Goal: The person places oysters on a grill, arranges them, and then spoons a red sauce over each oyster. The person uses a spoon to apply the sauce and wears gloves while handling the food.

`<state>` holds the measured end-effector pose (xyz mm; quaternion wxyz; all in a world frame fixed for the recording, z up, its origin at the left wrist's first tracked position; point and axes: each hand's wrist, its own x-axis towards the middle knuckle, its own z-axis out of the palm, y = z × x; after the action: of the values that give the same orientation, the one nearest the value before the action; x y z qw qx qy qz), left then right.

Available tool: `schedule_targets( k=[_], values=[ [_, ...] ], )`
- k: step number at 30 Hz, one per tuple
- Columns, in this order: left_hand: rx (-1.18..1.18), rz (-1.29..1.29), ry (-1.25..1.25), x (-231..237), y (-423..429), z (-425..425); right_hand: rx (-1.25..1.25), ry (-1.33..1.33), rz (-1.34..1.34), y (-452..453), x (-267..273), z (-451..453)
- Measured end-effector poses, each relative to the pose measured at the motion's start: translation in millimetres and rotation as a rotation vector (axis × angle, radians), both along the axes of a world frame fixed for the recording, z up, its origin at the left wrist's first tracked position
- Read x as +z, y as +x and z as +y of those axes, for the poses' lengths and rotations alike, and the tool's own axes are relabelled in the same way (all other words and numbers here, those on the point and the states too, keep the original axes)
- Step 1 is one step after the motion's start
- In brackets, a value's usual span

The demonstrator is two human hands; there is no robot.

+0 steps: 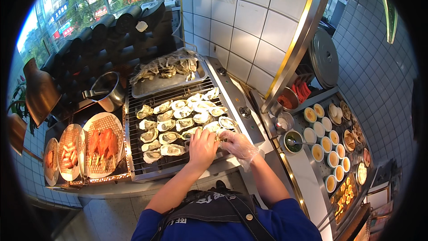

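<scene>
Over the front right part of a barred grill (133, 150), my two hands are close together among half-shell oysters (172, 149). My left hand (203, 147) is bare, its fingers reaching down over the shells and hiding some of them. A clear plastic glove covers my right hand (239, 145), whose curled fingertips meet an oyster just beside the left hand. Whether either hand grips a shell is hidden by the fingers. Several rows of oysters lie open side up on the bars, and one oyster (228, 123) sits just beyond the right hand.
Behind the oysters stands a metal tray (157, 88) with plastic-covered shellfish. At left are a steel pot (112, 93), a heat lamp (40, 92) and skewers (103, 144) on a woven platter. Control knobs (245, 112) line the right side. Farther right are a herb bowl (293, 141) and filled cups (326, 144).
</scene>
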<state>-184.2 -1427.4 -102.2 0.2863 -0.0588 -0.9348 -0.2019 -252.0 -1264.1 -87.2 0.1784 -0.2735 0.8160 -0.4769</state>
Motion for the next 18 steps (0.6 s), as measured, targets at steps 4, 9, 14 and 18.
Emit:
schedule_targets(
  k=[4, 9, 14, 18],
  values=[
    [0.024, -0.045, -0.008, 6, 2, 4, -0.055, -0.033, 0.031, 4, 2, 5],
    [0.044, 0.028, -0.049, 18, 7, 8, -0.214, -0.173, 0.191, 28, 19, 22],
    [-0.243, 0.042, 0.134, 24, 18, 22, -0.531, -0.39, 0.094, 61, -9, 71],
    [-0.446, -0.495, 0.5, 20, 31, 47, -0.878, -0.407, 0.024, 76, -39, 142]
  ],
)
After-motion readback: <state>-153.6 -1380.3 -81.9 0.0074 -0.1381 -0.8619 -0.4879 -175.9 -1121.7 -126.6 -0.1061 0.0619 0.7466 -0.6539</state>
